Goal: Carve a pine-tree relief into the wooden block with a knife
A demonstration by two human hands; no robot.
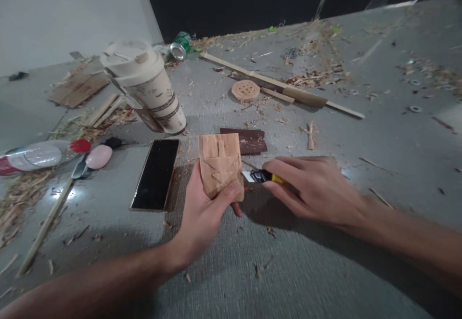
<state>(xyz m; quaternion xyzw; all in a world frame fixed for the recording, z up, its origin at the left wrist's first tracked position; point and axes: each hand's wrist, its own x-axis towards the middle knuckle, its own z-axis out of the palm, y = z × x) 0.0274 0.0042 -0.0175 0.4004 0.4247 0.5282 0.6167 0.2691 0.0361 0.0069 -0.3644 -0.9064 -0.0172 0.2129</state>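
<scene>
My left hand (207,203) is closed around the lower part of a small wooden block (220,158), its thumb across the front. Shapes are carved in relief on the face toward me. To the right, my right hand (306,184) grips a utility knife (265,175) with a black and yellow body. Its pale blade points left, with the tip at or very near the block's right edge; I cannot tell whether they touch. Behind the block lies a flat dark reddish-brown piece (252,142), partly hidden by it.
Left of the block lies a phone (156,174), with a lidded paper cup (151,88) standing behind it. A plastic bottle (43,154) lies far left. Beyond are a green can (181,45), a dotted wooden disc (245,90), a long stick (281,84) and scattered shavings.
</scene>
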